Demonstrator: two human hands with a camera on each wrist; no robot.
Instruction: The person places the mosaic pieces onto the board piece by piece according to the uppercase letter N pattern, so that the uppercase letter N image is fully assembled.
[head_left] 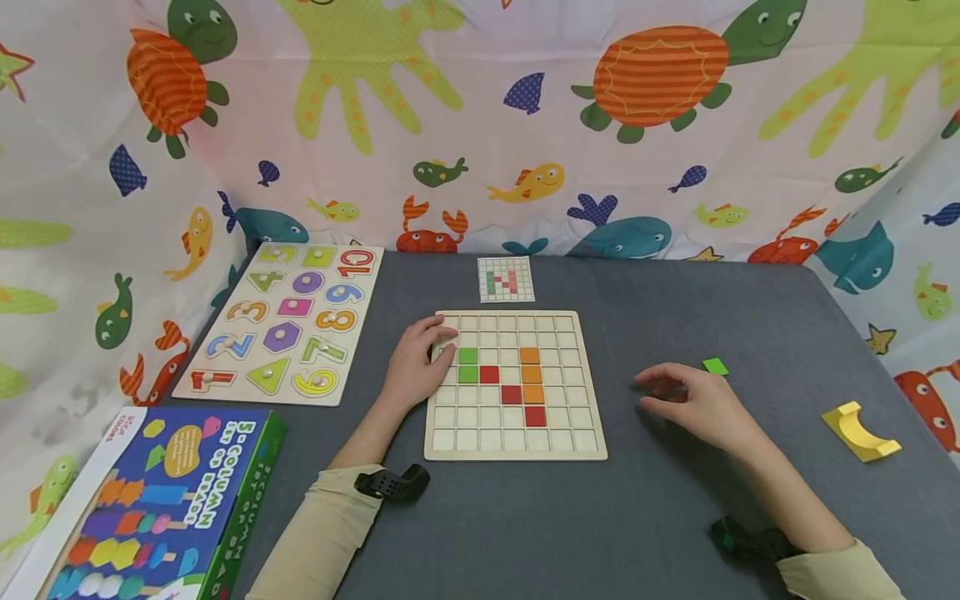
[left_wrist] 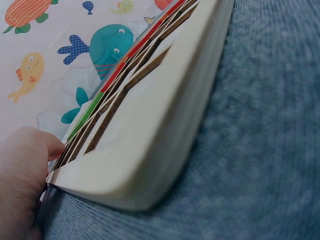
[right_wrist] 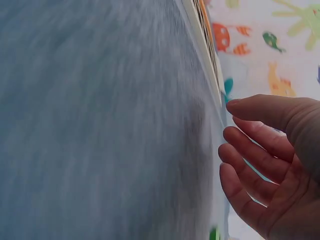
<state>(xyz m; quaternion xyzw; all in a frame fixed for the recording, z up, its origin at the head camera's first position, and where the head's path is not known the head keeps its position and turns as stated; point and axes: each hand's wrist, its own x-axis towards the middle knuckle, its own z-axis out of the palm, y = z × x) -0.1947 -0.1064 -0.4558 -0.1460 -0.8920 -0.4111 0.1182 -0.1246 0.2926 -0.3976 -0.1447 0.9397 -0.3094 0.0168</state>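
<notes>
A wooden grid board point(head_left: 517, 450) lies on the grey table with green, red and orange square tiles in some of its cells. My left hand point(head_left: 418, 362) rests at its upper left edge, fingers and thumb reaching onto the board; the left wrist view shows the thumb point(left_wrist: 37, 142) at the edge, the other fingers hidden. Right of the board my right hand point(head_left: 693, 404) hovers over the cloth, fingers loosely bent and apart, nothing between thumb and fingertips, as the right wrist view also shows. Just behind that hand lies a loose green tile point(head_left: 716, 367).
A small pattern card point(head_left: 506, 279) lies behind the board. To the left are a number-and-shape puzzle board point(head_left: 258, 382) and a blue bead-set box point(head_left: 172, 492). A yellow arch block point(head_left: 858, 433) sits far right. A printed curtain point(head_left: 480, 125) surrounds the table.
</notes>
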